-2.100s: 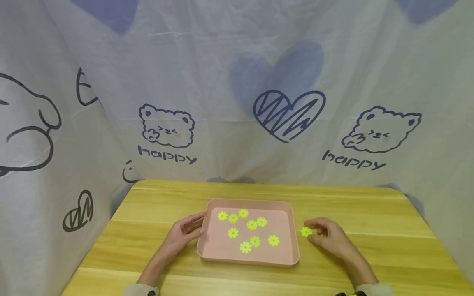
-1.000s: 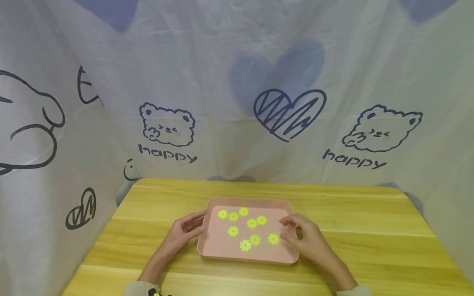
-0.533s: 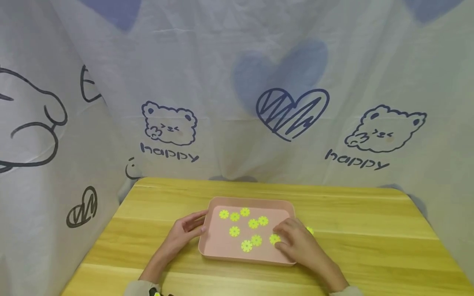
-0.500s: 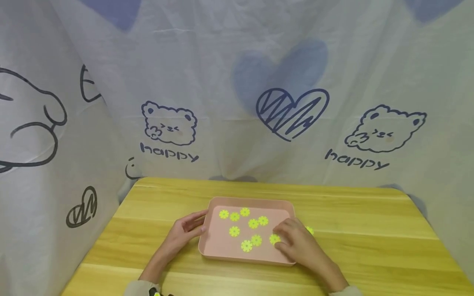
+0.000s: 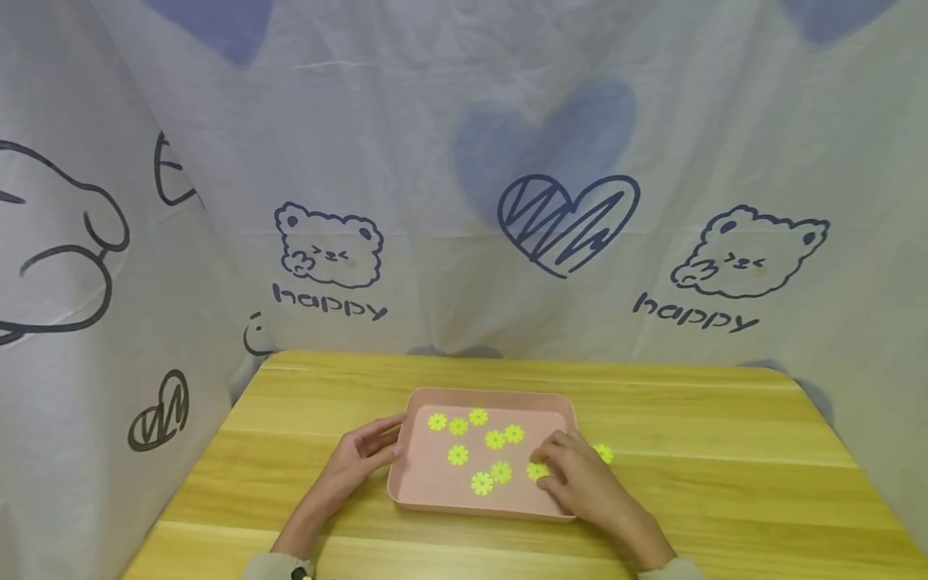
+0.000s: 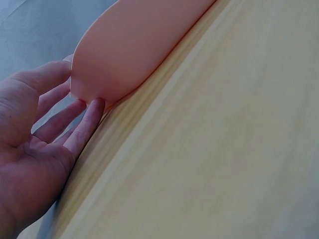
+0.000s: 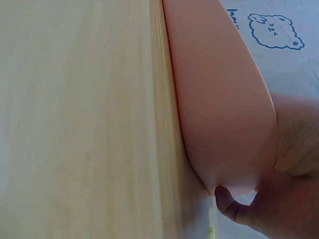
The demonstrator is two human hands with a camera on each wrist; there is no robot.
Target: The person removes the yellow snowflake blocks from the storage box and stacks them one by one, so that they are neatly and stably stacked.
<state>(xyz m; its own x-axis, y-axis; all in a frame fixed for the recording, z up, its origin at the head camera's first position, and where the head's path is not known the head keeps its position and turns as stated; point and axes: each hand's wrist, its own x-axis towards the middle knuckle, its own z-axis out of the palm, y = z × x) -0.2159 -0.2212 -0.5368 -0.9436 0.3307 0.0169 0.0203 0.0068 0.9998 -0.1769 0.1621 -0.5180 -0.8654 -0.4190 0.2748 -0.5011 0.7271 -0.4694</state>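
A shallow pink tray (image 5: 428,509) lies on the table with several yellow flower-shaped pieces (image 5: 482,483) in it. My left hand (image 5: 360,453) holds the tray's left end, thumb tip over the rim. Its other fingers touch the outer wall in the left wrist view, below the thumb. My right hand (image 5: 583,479) reaches over the right rim, thumb and fingers curled round one yellow flower piece (image 5: 536,470) near that end and partly covering it. From the right wrist, the tray wall (image 7: 219,89) hides that piece; one finger (image 7: 227,201) shows outside the wall.
Another yellow flower piece (image 5: 603,453) lies on the wooden table (image 5: 696,435) just right of the tray, behind my right hand. White cloth (image 5: 435,161) with printed bears and hearts hangs behind the table and along its left side.
My right hand has let go of one flower piece on the table at the right, moved left over the tray's rim and closed round another. My left hand has stayed on the tray.
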